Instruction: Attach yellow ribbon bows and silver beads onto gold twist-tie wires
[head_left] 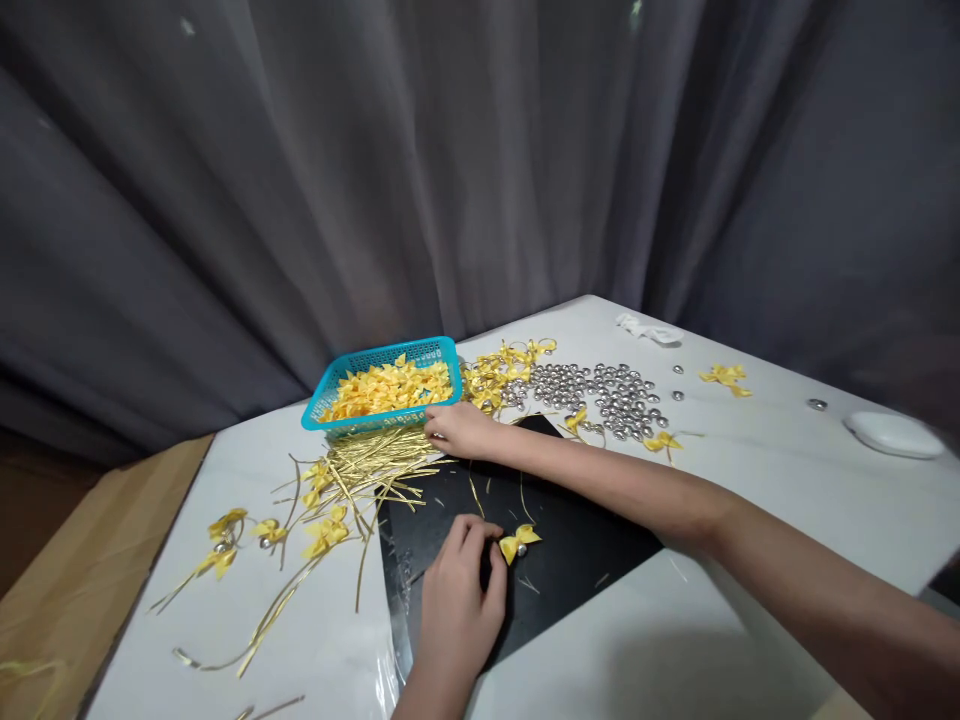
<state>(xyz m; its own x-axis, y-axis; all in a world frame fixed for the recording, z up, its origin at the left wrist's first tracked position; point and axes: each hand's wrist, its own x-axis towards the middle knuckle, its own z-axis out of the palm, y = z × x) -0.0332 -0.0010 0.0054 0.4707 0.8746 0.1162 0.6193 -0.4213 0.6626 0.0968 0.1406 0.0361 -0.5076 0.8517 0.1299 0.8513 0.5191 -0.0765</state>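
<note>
My left hand (463, 590) rests over the black mat (577, 570), its thumb and fingertips closed at the left edge of a yellow ribbon bow (520, 543). A round silver bead sits at the bow's lower edge, and a thin gold wire curves up above it. Reaching across the mat, my right hand (463, 430) has its fingers curled at the right end of a pile of gold twist ties (379, 460), just in front of the blue basket (382, 413). Whatever those fingertips hold is too small to make out. Yellow bows (394, 385) fill the basket.
Silver beads (607, 395) lie scattered right of the basket, beside wired yellow bows (502, 370). More bows (326, 532) and loose ties lie at left. A white oval object (894, 435) and crumpled white piece (649, 330) are on the right. A grey curtain (465, 170) hangs behind.
</note>
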